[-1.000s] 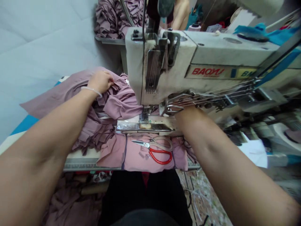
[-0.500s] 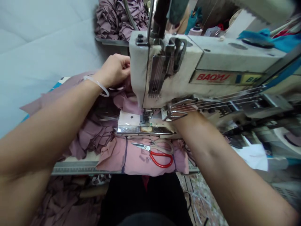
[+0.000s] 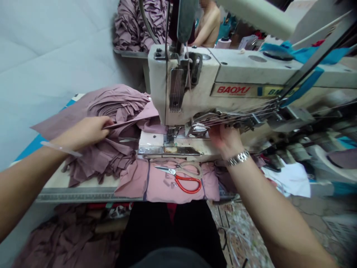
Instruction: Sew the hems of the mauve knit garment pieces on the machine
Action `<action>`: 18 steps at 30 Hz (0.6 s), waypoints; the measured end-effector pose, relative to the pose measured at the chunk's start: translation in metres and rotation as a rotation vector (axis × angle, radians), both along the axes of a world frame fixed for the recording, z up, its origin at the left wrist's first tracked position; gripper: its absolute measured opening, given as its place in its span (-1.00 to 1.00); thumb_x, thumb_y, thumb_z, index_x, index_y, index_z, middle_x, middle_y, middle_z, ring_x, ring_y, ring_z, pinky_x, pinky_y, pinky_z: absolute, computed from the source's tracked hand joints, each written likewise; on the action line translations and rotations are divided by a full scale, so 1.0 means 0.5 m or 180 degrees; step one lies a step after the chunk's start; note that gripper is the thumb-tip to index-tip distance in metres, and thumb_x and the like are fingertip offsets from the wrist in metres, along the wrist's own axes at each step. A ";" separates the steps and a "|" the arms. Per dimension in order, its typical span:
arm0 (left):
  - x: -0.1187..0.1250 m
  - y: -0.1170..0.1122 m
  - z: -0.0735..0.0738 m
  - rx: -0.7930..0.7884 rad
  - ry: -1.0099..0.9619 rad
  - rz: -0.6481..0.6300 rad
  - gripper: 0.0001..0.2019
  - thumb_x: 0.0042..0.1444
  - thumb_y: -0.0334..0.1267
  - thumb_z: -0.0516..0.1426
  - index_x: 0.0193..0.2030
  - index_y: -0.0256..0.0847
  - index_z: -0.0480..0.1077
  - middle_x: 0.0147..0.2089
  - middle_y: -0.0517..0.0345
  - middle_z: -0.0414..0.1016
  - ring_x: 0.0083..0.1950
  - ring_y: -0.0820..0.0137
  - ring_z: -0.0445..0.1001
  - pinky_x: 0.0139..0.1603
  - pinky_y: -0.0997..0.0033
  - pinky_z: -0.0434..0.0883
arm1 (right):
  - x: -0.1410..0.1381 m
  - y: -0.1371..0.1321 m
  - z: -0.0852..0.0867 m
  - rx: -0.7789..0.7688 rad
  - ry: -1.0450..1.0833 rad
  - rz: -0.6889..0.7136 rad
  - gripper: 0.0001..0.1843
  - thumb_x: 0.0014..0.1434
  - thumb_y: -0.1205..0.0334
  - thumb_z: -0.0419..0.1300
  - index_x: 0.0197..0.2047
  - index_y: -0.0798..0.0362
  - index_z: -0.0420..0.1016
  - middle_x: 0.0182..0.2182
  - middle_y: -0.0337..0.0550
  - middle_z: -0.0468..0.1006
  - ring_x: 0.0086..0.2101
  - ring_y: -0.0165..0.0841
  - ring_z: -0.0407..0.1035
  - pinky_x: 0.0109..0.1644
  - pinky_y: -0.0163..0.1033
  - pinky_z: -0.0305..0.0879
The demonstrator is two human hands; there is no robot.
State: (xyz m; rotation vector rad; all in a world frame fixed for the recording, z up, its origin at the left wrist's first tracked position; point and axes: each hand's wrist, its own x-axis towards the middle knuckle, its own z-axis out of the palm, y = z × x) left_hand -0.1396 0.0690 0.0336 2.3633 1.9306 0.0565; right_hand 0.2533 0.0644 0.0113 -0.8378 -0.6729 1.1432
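Observation:
My left hand [image 3: 87, 130] rests on a heap of mauve fabric pieces [image 3: 117, 108] to the left of the sewing machine [image 3: 223, 89], its fingers closed on a fold of one piece. My right hand [image 3: 224, 139] is under the machine's arm, just right of the presser foot [image 3: 170, 137]; it is blurred and partly hidden, so its fingers are unclear. Red-handled scissors [image 3: 184, 178] lie on a pink cloth [image 3: 156, 184] at the table's front edge, between my arms.
More mauve fabric is piled behind the machine [image 3: 139, 22] and on the floor at lower left [image 3: 69, 242]. Another person's bare arm [image 3: 208, 28] shows beyond the machine. Clutter and white paper [image 3: 292, 180] lie at right.
My left hand has dropped back from beside the machine head to the fabric heap. My right hand has drawn back from under the machine so that the wrist shows.

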 end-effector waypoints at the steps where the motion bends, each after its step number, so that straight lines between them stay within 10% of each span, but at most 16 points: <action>1: -0.010 -0.017 0.010 -0.0054 0.0042 0.0184 -0.68 0.11 -0.29 0.01 -0.08 -0.34 0.49 -0.28 0.04 0.54 -0.32 0.37 0.39 -0.31 0.52 0.21 | 0.005 -0.022 -0.001 -0.0054 0.0057 0.0079 -0.82 0.19 0.19 0.26 -0.15 0.08 0.52 -0.24 -0.18 0.59 -0.22 -0.35 0.49 -0.13 -0.21 0.47; 6: -0.007 -0.079 0.062 -0.0426 -0.0696 0.1021 -0.69 0.12 -0.15 0.11 -0.09 -0.28 0.50 -0.46 0.30 0.41 -0.41 0.53 0.28 -0.36 0.64 0.12 | 0.050 -0.159 -0.031 -0.0707 0.0047 0.0870 -0.70 -0.04 0.28 0.41 -0.20 0.10 0.54 -0.29 -0.17 0.63 -0.33 -0.38 0.53 -0.24 -0.32 0.50; 10: 0.012 -0.100 0.084 -0.0466 -0.1145 0.1400 -0.66 0.11 -0.06 0.17 -0.12 -0.28 0.50 -0.54 0.35 0.34 -0.47 0.60 0.22 -0.40 0.68 0.09 | 0.085 -0.196 -0.059 -0.0894 0.0336 0.0017 -0.70 -0.04 0.20 0.40 -0.22 0.12 0.54 -0.32 -0.20 0.63 -0.35 -0.37 0.54 -0.21 -0.28 0.52; 15: 0.024 -0.088 0.072 -0.0215 -0.2157 0.1319 -0.60 0.21 -0.08 0.10 -0.02 -0.42 0.40 -0.23 0.12 0.50 -0.26 0.52 0.41 -0.13 0.55 0.33 | 0.068 -0.194 -0.053 -0.0280 0.0649 -0.0833 -0.91 0.12 0.21 0.27 -0.30 0.02 0.53 -0.33 -0.35 0.61 -0.31 -0.45 0.52 -0.14 -0.29 0.50; 18: 0.060 -0.081 0.049 -0.0201 -0.2268 0.0728 -0.50 0.20 0.03 0.11 0.10 -0.37 0.37 0.01 0.03 0.48 -0.08 0.41 0.41 0.04 0.42 0.32 | 0.009 -0.202 -0.037 0.0690 -0.0816 -0.0434 -0.86 0.27 0.22 0.15 -0.19 -0.03 0.56 -0.28 -0.35 0.61 -0.33 -0.49 0.50 -0.15 -0.31 0.47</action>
